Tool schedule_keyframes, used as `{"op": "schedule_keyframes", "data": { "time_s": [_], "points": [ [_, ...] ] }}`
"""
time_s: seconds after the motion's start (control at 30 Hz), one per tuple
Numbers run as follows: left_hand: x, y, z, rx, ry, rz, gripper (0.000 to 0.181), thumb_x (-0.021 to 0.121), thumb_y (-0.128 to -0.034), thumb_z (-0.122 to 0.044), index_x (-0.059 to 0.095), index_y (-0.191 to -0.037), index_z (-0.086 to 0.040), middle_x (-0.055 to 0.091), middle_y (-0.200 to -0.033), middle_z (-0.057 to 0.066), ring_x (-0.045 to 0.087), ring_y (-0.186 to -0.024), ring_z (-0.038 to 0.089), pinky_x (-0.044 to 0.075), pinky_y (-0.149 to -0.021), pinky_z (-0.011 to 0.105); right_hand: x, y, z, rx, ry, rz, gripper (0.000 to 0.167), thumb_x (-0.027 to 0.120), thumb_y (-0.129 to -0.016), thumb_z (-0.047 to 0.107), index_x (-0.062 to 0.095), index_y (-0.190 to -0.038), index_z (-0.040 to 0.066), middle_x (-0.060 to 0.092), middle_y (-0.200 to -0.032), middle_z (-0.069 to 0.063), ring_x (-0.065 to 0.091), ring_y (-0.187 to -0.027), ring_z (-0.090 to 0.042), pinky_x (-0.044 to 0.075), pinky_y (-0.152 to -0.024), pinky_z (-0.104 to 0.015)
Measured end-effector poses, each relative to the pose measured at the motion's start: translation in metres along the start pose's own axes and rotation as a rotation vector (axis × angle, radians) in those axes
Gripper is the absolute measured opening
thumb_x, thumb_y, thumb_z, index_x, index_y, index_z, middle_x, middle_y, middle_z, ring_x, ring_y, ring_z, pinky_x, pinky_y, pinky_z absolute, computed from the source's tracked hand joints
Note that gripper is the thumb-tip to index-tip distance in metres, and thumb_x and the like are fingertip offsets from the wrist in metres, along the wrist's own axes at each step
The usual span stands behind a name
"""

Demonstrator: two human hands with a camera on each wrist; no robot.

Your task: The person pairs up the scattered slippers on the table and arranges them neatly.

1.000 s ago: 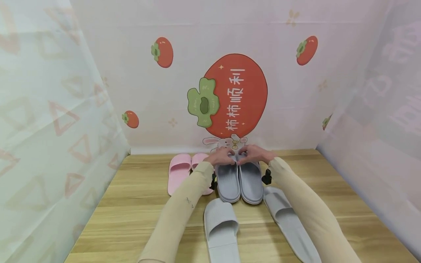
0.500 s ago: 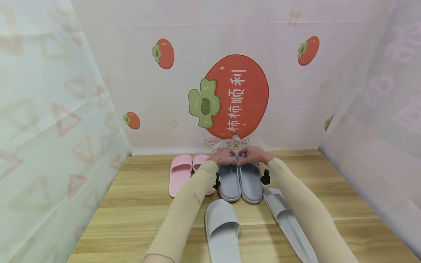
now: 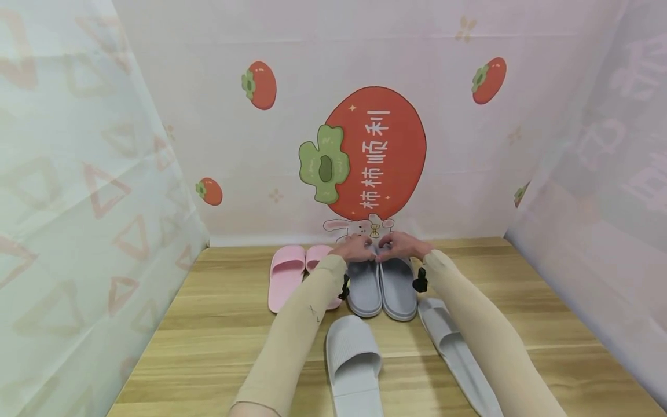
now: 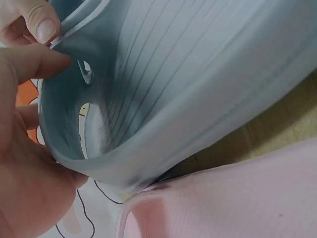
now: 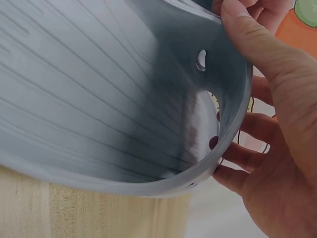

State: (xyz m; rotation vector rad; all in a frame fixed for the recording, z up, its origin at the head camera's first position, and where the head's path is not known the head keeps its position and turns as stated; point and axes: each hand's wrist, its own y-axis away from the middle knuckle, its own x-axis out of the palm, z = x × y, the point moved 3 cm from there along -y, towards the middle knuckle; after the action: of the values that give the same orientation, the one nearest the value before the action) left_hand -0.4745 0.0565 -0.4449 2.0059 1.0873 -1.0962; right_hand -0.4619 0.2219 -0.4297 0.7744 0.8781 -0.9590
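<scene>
Looking along the wood-grained surface (image 3: 208, 324), I see printed sheets on three sides, the back sheet (image 3: 458, 174) bearing red fruit. Near that sheet, my left hand (image 3: 353, 249) pinches the strap of the left blue-grey slipper (image 3: 365, 292), and my right hand (image 3: 401, 245) that of the right blue-grey slipper (image 3: 399, 294); both soles extend toward me, side by side. Pink slippers (image 3: 285, 281) lie beside the left one; pale grey slippers (image 3: 356, 370) lie nearer me, apart.
</scene>
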Motion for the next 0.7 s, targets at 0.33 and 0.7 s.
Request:
{"op": "schedule_keyframes", "data": {
  "time_s": [0.33,0.7],
  "points": [
    [0.004,-0.003,0.006,-0.036,-0.063,0.006,0.058,0.065,-0.0889,-0.039,0.051,-0.141,-0.018,0.053,-0.139,0.009,0.048,-0.122,0.026,0.043,-0.105,0.047,0.001,0.006,0.004,0.008,0.014,-0.012,0.057,0.075,-0.083,0.046,0.065,-0.124,0.008,0.066,-0.123,-0.011,0.057,-0.106,-0.025,0.047,-0.095,-0.044],
    [-0.009,0.025,-0.014,0.004,-0.003,-0.007,0.046,0.052,-0.0952,-0.032,0.053,-0.139,-0.017,0.052,-0.142,0.009,0.047,-0.129,0.026,0.04,-0.108,0.045,-0.004,0.022,0.013,-0.065,0.068,-0.053,0.051,0.071,-0.086,0.04,0.066,-0.123,0.006,0.066,-0.126,-0.014,0.06,-0.114,-0.029,0.048,-0.098,-0.048]
  ]
}}
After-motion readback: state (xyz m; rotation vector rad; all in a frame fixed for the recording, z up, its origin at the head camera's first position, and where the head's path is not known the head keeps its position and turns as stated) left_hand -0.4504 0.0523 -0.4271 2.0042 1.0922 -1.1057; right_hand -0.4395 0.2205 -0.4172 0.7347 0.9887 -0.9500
